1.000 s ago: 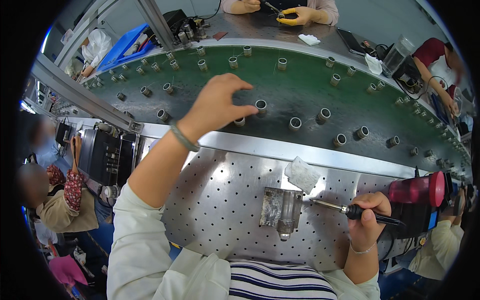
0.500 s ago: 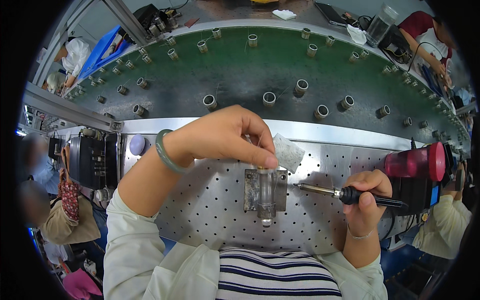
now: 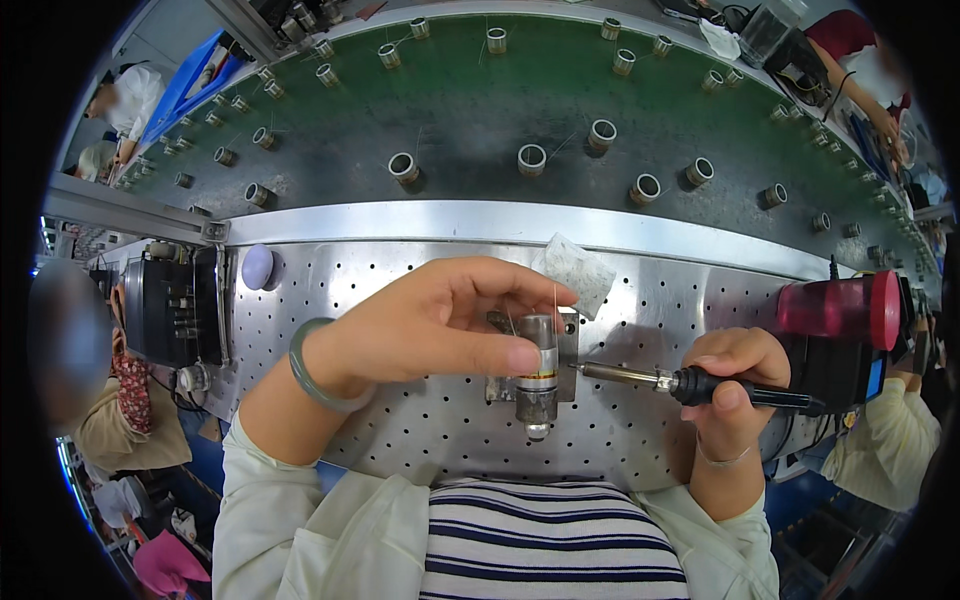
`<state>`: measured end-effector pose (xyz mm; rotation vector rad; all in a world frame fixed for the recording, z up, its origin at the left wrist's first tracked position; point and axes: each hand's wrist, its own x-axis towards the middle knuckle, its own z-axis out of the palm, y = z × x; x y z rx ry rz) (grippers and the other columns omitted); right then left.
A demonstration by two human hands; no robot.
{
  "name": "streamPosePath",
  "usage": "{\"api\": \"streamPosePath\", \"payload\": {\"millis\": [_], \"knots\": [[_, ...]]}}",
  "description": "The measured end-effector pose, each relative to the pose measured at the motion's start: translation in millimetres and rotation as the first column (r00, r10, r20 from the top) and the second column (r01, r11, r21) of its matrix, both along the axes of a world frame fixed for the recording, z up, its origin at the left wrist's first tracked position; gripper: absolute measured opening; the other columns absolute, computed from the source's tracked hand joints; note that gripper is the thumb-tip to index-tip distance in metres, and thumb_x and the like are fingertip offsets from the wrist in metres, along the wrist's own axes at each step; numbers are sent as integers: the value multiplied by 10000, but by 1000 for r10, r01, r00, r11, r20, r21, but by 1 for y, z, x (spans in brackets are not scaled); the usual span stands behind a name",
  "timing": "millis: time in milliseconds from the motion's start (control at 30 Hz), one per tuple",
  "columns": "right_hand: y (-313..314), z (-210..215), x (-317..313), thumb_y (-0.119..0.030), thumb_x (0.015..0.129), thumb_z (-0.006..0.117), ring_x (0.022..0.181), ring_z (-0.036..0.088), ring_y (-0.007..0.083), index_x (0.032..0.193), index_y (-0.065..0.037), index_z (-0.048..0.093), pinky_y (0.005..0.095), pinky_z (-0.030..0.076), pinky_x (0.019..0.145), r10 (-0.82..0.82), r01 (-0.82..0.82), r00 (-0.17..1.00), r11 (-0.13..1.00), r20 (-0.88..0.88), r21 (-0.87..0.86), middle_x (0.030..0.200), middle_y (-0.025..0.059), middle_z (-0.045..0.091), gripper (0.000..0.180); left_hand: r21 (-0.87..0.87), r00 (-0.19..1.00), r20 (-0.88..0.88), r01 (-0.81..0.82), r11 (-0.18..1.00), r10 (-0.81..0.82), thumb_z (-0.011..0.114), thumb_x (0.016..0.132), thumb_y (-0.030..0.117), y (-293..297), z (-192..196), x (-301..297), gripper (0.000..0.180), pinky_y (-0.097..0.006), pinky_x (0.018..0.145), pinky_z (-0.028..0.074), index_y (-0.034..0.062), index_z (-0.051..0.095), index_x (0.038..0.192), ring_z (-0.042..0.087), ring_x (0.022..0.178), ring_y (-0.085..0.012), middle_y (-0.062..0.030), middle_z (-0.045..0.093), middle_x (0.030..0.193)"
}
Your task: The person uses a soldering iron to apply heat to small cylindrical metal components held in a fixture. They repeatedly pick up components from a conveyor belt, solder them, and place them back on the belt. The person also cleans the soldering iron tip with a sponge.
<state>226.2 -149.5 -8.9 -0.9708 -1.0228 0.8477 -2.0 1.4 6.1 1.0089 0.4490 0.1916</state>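
Observation:
My left hand (image 3: 430,325), a green bangle at its wrist, closes thumb and fingers around a small silver metal cylinder (image 3: 538,335) with thin wire ends sticking up. The cylinder lies in line with the round metal post (image 3: 537,408) of a fixture, whose flat plate (image 3: 568,365) shows partly behind it. In my right hand (image 3: 740,380) is a soldering iron (image 3: 690,386) with a black handle. Its tip points left, close to the fixture plate at the cylinder's right side; whether it touches cannot be made out.
A crumpled pale pad (image 3: 578,272) lies just beyond the fixture on the perforated metal bench (image 3: 420,430). Several metal cylinders stand on the green conveyor belt (image 3: 460,110). A pink container (image 3: 835,308) is at right, a lilac round object (image 3: 257,267) at left. Other people sit around the edges.
My left hand has come down toward me, and the cylinder it grips now shows at the fixture post. The soldering iron stays about level, its tip slightly nearer the fixture. The view has shifted slightly.

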Motion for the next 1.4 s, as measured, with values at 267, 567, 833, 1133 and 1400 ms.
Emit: {"api": "streamPosePath", "payload": {"millis": [267, 567, 833, 1133, 1400], "knots": [[1, -6, 6, -87, 773, 735, 488, 579, 156, 862, 56, 606, 226, 453, 478, 130, -125, 986, 990, -100, 58, 673, 118, 615, 212, -30, 999, -2, -43, 999, 43, 736, 724, -41, -1, -5, 1, 469, -292, 847, 523, -38, 585, 1168, 583, 1056, -195, -129, 608, 1127], [5, -7, 4, -53, 755, 735, 474, 595, 169, 853, 64, 606, 248, 466, 457, 193, -185, 977, 979, -93, 89, 656, 122, 623, 200, 101, 984, 144, -116, 988, 101, 744, 682, -79, -4, -15, -1, 222, -308, 888, 493, 20, 695, 875, 589, 1020, -218, -158, 594, 1095], [5, -9, 6, -34, 749, 734, 477, 607, 176, 861, 68, 604, 252, 473, 455, 201, -196, 979, 976, -43, 97, 640, 122, 619, 200, 151, 984, 149, -122, 981, 99, 754, 664, -72, -7, -13, 2, 157, -344, 889, 478, 38, 698, 761, 600, 979, -249, -170, 594, 1082], [6, -11, 10, 2, 735, 727, 466, 590, 183, 903, 95, 598, 263, 452, 442, 254, -255, 967, 956, 26, 148, 637, 127, 612, 231, 149, 979, 170, -135, 980, 109, 749, 652, -78, -9, -15, 2, 158, -357, 898, 466, 50, 687, 722, 595, 977, -253, -175, 592, 1080], [10, -13, 13, 7, 706, 748, 456, 567, 179, 907, 97, 604, 262, 431, 435, 247, -271, 961, 936, 126, 227, 629, 129, 608, 263, 158, 980, 174, -123, 980, 95, 749, 644, -80, -9, -15, 2, 162, -363, 915, 460, 55, 679, 701, 593, 988, -253, -178, 594, 1081]]}}
